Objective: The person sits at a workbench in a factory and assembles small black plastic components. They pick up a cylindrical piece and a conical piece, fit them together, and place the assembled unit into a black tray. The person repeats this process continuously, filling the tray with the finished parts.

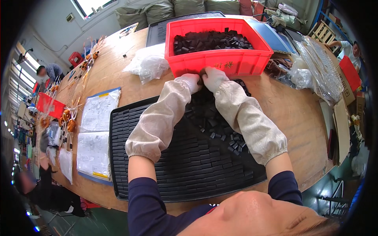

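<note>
My left hand [192,82] and my right hand [214,77], both in white gloves, are close together at the near wall of the red plastic bin [236,63]. Their fingers are curled inward; whatever lies between them is hidden. Below them is a large black tray [258,175] with a raised rim. Neat rows of small black pieces [177,157] cover its left and near parts. A loose heap of the same pieces [208,114] spreads under my hands and right forearm. More black pieces [212,41] fill the bin.
Left of the tray lies an open document folder [96,129]. A clear plastic bag [147,63] sits beside the bin, and another black tray [157,33] lies behind it. Wired copper coils [69,120] line the table's left edge. Plastic packaging [319,70] lies at right. Other people work around the table.
</note>
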`<move>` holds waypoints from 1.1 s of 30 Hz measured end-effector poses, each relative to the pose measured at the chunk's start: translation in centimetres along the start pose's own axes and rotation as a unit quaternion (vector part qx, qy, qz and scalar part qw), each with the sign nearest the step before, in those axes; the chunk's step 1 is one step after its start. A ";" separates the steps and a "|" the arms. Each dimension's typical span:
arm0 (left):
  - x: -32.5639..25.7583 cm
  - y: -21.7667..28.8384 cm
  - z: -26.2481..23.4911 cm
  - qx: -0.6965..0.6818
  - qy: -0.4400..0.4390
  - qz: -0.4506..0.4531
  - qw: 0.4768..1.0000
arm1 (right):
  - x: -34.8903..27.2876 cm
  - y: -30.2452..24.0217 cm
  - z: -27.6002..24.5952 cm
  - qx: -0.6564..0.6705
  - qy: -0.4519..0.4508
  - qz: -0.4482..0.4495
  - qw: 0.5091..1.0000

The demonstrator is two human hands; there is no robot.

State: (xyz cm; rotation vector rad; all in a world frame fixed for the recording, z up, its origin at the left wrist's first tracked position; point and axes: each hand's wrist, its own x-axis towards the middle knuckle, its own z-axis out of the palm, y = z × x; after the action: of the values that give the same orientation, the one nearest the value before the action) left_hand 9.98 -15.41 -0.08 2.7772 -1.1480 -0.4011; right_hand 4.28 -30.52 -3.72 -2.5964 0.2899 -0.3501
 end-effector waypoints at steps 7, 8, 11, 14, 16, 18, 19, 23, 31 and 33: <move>-0.3 -2.6 0.1 -0.079 -0.028 0.044 0.996 | -2.9 0.0 -9.0 0.004 -0.241 -0.128 0.962; 0.0 -3.1 0.2 -0.085 -0.036 0.040 0.995 | -3.3 0.6 -9.5 0.018 -0.270 -0.157 0.950; 0.7 -3.5 -0.1 -0.049 -0.082 0.050 0.994 | -5.7 0.6 -11.0 0.016 -0.159 -0.098 0.982; 0.4 -2.7 -0.1 -0.018 -0.073 0.051 0.996 | -7.7 1.9 -12.0 0.039 -0.116 -0.103 0.987; -0.5 0.1 -0.5 0.024 -0.041 -0.002 0.999 | -9.8 2.7 -12.5 0.059 -0.078 -0.093 0.991; -0.7 2.5 -0.4 0.072 -0.032 -0.041 0.996 | -12.2 3.5 -12.8 0.090 -0.034 -0.085 0.992; -0.6 2.9 -0.4 0.077 -0.026 -0.025 0.996 | -13.4 3.9 -13.0 0.107 -0.013 -0.080 0.991; 0.7 0.1 -0.1 0.073 -0.025 0.053 0.996 | -17.9 4.4 -13.4 0.241 0.040 0.000 0.970; 1.8 -0.5 -0.1 -0.099 -0.005 -0.061 0.993 | -27.4 7.6 -11.8 0.401 0.068 0.081 0.910; 2.9 -2.1 0.9 -0.129 0.069 -0.065 0.987 | -27.8 7.6 -11.5 0.366 0.063 0.086 0.924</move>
State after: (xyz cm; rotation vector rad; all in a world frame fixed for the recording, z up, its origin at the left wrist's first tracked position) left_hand 13.09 -15.97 -1.90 2.6117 -0.8241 -0.3374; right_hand -26.49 -34.75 -3.24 -1.8021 0.3471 -0.4594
